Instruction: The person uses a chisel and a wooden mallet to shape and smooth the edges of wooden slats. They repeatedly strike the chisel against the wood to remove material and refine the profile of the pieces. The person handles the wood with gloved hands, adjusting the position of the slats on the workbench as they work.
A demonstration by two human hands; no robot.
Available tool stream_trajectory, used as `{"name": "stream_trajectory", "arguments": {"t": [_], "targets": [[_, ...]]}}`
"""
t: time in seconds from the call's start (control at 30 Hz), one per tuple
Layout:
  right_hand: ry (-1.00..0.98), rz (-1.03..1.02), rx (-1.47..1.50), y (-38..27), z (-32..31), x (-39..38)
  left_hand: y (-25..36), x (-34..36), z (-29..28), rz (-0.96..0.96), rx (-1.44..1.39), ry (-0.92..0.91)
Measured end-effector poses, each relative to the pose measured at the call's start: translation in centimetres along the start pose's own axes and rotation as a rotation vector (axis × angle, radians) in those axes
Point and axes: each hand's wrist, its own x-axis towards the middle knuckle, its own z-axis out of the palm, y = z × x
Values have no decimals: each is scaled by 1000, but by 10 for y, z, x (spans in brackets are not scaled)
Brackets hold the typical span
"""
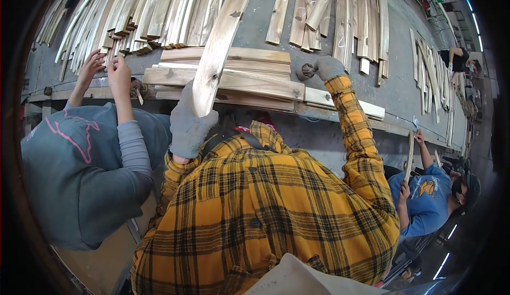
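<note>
My left hand (190, 122), in a grey glove, is closed around the near end of a long pale wooden board (219, 50). The board is raised and slants away over the table, with dark knots on its face. My right hand (329, 68), also gloved in grey, reaches out to a small dark brown round thing (306, 72) on the table. Its fingers are bent and touch that thing; whether they pinch anything is hidden. Between my hands, a stack of wooden boards (260, 82) lies crosswise along the table's near edge, partly behind the raised board.
Many wooden strips (149, 8) cover the far left of the grey table (255, 21); more boards (350, 24) lie at the far right. A co-worker in grey (95, 162) works close on my left. Another person in blue (427, 194) holds a strip at right.
</note>
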Motion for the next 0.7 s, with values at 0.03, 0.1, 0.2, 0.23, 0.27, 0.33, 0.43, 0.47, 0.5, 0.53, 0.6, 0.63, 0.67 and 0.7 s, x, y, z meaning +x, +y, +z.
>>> {"name": "stream_trajectory", "arguments": {"t": [0.03, 0.1, 0.2, 0.23, 0.27, 0.33, 0.43, 0.47, 0.5, 0.53, 0.6, 0.63, 0.67, 0.7], "targets": [[-1, -4, 7, -2, 1, 4, 2, -1, -2, -39, 20, -4], [26, -38, 86, 0, 6, 4, 11, -4, -5, -118, 58, -13], [96, -184, 211, 28, 37, 9, 18, -4, -7, -95, 38, 0], [129, -259, 260, 34, 46, 16, 26, -3, -11, -149, 32, -43], [42, -237, 340, 29, 33, 14, 18, -3, -10, -110, 33, -21], [-61, -191, 427, 25, 17, 4, 16, -2, -12, -106, 58, -21], [-202, -80, 558, 29, 6, 0, 20, -1, -17, -121, 79, -16], [-214, -81, 683, 44, 12, 1, 19, -1, -17, -137, 97, -15], [-227, -82, 811, 56, 19, 2, 17, -2, -17, -133, 102, -2], [-234, -61, 907, 58, 11, -3, 17, -2, -17, -131, 109, 13], [-246, -32, 1169, 52, -16, -14, 23, -2, -22, -129, 114, 23], [-142, -159, 1218, 31, -38, -26, 23, -1, -25, -114, 120, 44], [-38, -284, 1262, -5, -68, -46, 22, -1, -27, -99, 123, 62], [68, -404, 1305, -40, -94, -63, 23, -1, -29, -82, 127, 75]]}}
